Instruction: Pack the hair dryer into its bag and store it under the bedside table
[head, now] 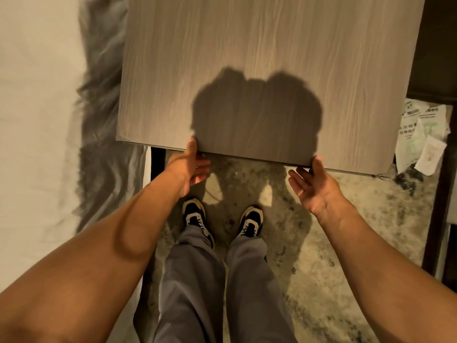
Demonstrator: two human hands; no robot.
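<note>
The bedside table (259, 58) fills the upper middle, its wood-grain top seen from above. My left hand (191, 167) reaches just under the table's front edge, thumb touching the edge, fingers spread and empty. My right hand (312, 184) hovers palm up below the same edge further right, thumb against it, holding nothing. Neither the hair dryer nor its bag is visible; the space beneath the table is hidden by its top.
A bed with white sheets (37, 120) and a grey blanket (103, 107) borders the table on the left. A plastic bag with papers (420, 134) lies on the right by dark furniture (435, 45). My two feet (222, 219) stand on mottled floor (333, 231).
</note>
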